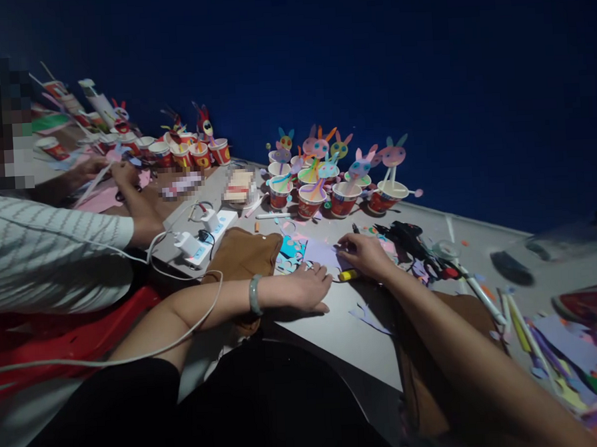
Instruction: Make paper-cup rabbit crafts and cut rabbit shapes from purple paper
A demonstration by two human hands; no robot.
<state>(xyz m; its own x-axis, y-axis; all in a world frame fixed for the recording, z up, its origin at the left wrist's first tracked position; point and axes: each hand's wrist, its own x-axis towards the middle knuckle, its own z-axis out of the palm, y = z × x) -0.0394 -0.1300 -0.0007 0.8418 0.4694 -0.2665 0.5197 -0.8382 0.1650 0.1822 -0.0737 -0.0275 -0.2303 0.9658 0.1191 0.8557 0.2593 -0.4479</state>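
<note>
Deep blue wall (270,65) fills the back of the head view, dark and plain, above a pale table (344,338) that runs at a slant; the lilac paper (322,251) lies on it between the hands, just beside a blue cut-out sheet (292,249); the left hand (309,288) is spread palm down near the paper's lower left edge, fingers loosely extended; the right hand (363,253) has its fingers curled at the paper's right side, and whether it grips anything I cannot tell, though a dark tip shows just above it; a yellow marker (348,274) lies just under that hand.

As I judge it, the paper is very light, limp and easily creased or torn; it would slide readily, so it is best pinched at a margin with a flat palm steadying it; the marker looks stiff and liable to roll, best held mid-barrel.

Room is tightest at the back, where paper cups (311,201) stand close together, and at right, beside a black bundle (404,238); the near edge leaves more space, past a purple scrap (368,318); a white cable (184,337) crosses the left forearm.
</note>
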